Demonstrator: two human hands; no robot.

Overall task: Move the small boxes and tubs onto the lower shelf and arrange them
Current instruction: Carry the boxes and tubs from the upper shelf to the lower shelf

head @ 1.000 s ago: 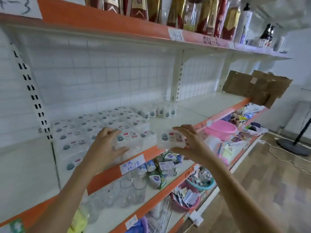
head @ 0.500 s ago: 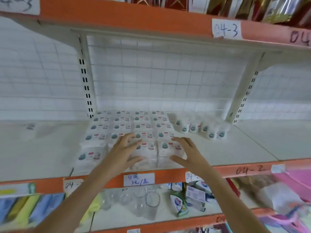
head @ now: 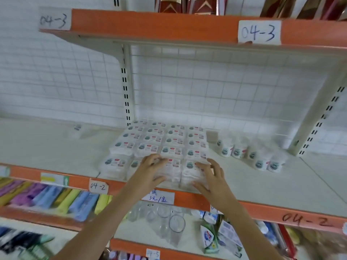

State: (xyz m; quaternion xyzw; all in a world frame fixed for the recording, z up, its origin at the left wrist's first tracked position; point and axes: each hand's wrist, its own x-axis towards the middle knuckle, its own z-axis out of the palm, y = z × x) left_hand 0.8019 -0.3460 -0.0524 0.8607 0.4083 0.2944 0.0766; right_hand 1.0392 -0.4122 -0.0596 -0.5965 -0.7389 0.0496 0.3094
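both hands on the front row of small boxes, a four-wide block on the 04-2 shelf. left hand and right hand rest fingers spread wide, holding nothing. tubs sit at 3 o'clock of the block, contents white, unclear.

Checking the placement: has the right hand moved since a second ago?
Yes. The right hand held a box out past the orange shelf edge; now it rests inward on the front row of boxes.
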